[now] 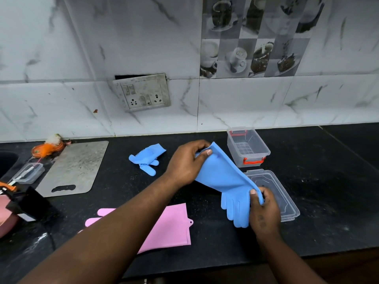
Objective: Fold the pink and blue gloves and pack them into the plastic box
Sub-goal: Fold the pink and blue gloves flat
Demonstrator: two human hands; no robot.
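A long blue glove [223, 177] is stretched in the air above the black counter. My left hand [187, 162] grips its cuff end, and my right hand [264, 212] pinches its edge near the fingers, which hang down. A second blue glove [148, 156] lies crumpled farther back on the counter. A pink glove [170, 226] lies flat near the front, partly hidden under my left forearm. The clear plastic box [255, 155] with orange clasps stands open and empty at the back right. Its clear lid [287, 203] lies flat just in front of it, beneath the held glove.
A grey cutting board [75, 168] lies at the left. Beside it are a small clear container [28, 173], an orange object [47, 149] and a black item [28, 201]. A sink edge [8, 160] shows at far left. A switch panel [143, 92] is on the tiled wall.
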